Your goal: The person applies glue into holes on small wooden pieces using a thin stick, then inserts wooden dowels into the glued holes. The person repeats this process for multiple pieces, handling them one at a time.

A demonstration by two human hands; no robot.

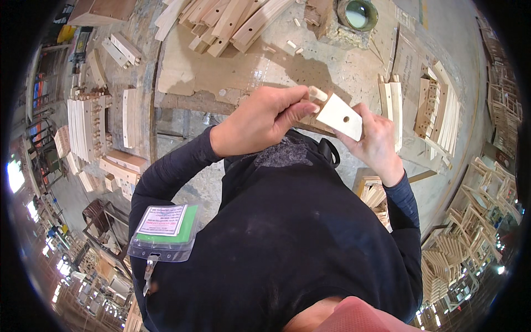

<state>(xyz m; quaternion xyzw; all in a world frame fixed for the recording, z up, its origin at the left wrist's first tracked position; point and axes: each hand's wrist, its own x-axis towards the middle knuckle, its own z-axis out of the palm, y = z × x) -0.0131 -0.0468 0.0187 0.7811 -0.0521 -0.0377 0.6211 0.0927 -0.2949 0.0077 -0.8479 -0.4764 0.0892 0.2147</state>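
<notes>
A pink cap [359, 316] sits closest. The left hand [260, 120] pinches a short wooden dowel [317, 93] between thumb and forefinger, near a pale, holed wooden block [336, 117] clasped in the right hand [379, 139].

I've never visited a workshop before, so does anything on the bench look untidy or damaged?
Slightly: small loose dowels lie scattered at odd angles near the round container, and the brown sheet on the bench has a ragged near edge. The wooden piece in the right hand shows no obvious damage.
</notes>
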